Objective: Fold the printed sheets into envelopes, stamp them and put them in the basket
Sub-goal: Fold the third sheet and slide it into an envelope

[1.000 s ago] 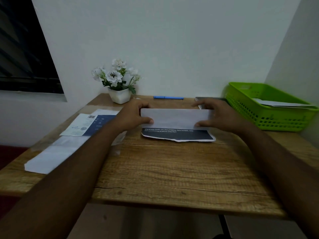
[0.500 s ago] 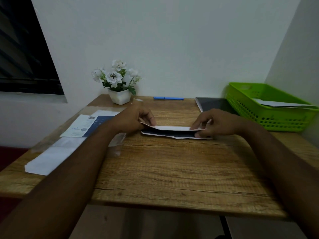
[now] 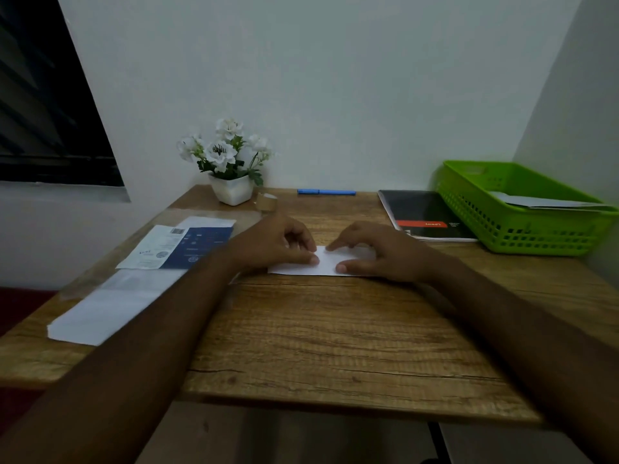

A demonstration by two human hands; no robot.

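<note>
Raised flap now pressed flat, folded sheet (image 3: 326,262) white side up at table (image 3: 335,329) centre, left hand (image 3: 278,244) and right hand (image 3: 375,251) fingertips pressing it down, not pinching, green basket (image 3: 522,226) far right, printed sheets (image 3: 177,244) left

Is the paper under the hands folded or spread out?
Folded: the sheet lies as a narrow white strip, both hands pressing it flat.

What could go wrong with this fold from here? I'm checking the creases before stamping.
Both hands, left hand and right hand, press only the middle of the folded sheet, so its ends may spring up or skew. Sliding outward, the left forearm could drag the printed sheets beside it.
</note>
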